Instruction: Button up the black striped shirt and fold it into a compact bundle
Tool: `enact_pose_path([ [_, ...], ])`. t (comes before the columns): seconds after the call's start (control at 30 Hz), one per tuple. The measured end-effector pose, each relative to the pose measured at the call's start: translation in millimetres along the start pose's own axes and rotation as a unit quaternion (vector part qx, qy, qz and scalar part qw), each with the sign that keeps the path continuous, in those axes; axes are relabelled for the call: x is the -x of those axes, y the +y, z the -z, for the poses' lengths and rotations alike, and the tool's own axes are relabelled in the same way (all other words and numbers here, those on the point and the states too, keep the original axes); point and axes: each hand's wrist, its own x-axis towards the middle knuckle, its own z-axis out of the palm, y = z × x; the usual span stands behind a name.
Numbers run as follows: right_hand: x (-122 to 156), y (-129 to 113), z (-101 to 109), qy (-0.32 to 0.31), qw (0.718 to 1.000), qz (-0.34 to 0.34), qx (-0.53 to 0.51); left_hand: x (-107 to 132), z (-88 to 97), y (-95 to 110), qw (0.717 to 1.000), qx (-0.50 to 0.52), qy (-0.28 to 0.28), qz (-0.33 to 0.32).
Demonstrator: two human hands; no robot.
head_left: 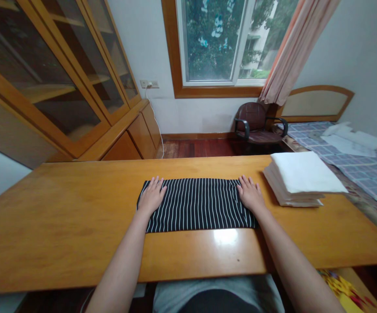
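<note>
A black cloth with white stripes (196,204) lies folded into a wide rectangle on the wooden table (77,217). My left hand (151,195) rests flat on its left end, fingers stretched toward the far edge. On the right end, my right hand (251,194) also lies flat with its fingers spread. Both palms press on the fabric without gripping it. What kind of garment or textile the cloth is, I cannot tell.
A stack of folded white sheets (305,178) stands on the table to the right. Beyond the table are a brown armchair (256,121), a glass-door cabinet (77,78) on the left and a bed (364,169) on the right. Something yellow (341,289) lies below the near right edge.
</note>
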Motion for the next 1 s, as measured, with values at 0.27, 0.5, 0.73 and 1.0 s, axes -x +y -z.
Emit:
enact_pose_path([
  [0.27,0.0,6.6,3.0,0.002,1.000,-0.016,-0.017,0.6,3.2,-7.2,1.000,0.025,0.016,-0.009],
  [0.5,-1.4,-30.2,14.1,0.101,0.994,0.018,-0.021,1.7,24.2,14.7,0.988,0.115,0.101,-0.018],
  [0.73,8.7,-112.5,7.0,0.024,0.982,0.175,-0.070,7.1,9.1,78.5,0.989,0.040,0.023,-0.137],
  [1.0,1.8,-74.9,-5.4,0.017,0.988,0.146,-0.055,-0.2,-7.8,56.8,0.998,0.022,0.002,-0.066],
])
